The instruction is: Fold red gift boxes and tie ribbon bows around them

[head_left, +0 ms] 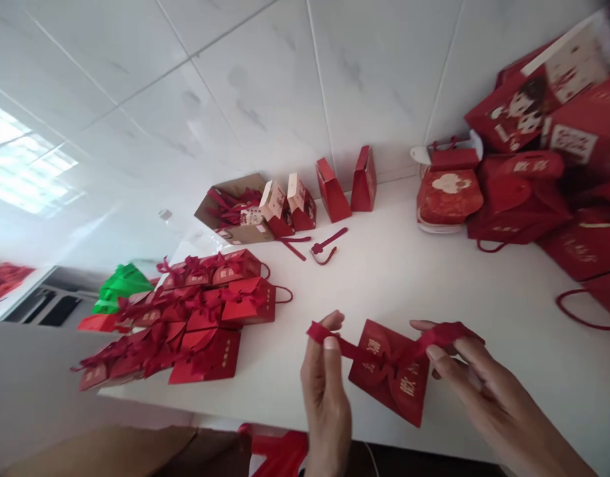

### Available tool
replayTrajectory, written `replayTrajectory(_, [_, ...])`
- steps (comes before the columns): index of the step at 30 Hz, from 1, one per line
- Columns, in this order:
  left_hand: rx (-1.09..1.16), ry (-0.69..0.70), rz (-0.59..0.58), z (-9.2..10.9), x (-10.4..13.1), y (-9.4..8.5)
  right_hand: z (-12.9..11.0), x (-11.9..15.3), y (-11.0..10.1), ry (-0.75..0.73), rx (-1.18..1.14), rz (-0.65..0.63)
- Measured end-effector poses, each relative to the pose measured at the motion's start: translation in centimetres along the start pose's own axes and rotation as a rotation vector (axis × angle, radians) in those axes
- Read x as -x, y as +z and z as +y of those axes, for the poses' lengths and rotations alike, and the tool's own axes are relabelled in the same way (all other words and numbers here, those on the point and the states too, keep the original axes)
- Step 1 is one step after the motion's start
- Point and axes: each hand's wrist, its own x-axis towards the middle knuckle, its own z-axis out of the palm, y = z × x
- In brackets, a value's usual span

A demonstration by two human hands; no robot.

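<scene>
A small red gift box [409, 389] with pale gold characters stands near the front edge of the white table [365, 278]. A dark red ribbon [352, 349] crosses its top and is looped at the middle. My left hand [327, 391] pinches one ribbon end between thumb and fingers, to the left of the box. On the other side my right hand [469, 364] grips the opposite end, with the ribbon lying over its fingers. Both ends are drawn outward from the box.
Rows of ribbon-tied red boxes [205, 351] fill the table's left part. A cardboard box [245, 233] of ribbons stands by the wall, beside several red boxes [332, 192]. Loose ribbon pieces [329, 242] lie in front. Larger red bags [518, 199] crowd the right.
</scene>
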Motion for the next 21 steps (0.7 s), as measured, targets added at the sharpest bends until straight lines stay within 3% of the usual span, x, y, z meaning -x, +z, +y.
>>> replayTrajectory(5, [-0.024,0.096,0.001,3.5,-3.1,0.1,-5.9,-3.2,-0.8,0.036,0.033,-0.027])
replayTrajectory(10, [-0.030,0.201,-0.145,6.0,-4.9,1.6,-9.5,-5.5,-0.3,0.005,-0.009,-0.110])
replayTrajectory(16, [-0.158,0.221,-0.332,6.0,-7.0,1.3,-9.8,-6.5,-0.5,-0.042,-0.060,-0.147])
replayTrajectory(19, [-0.295,0.135,-0.437,5.0,-7.5,0.0,-8.9,-6.6,-1.4,-0.014,-0.062,-0.145])
replayTrajectory(21, [-0.376,0.014,-0.491,3.9,-7.0,-1.1,-7.9,-6.3,-2.1,0.067,0.002,-0.215])
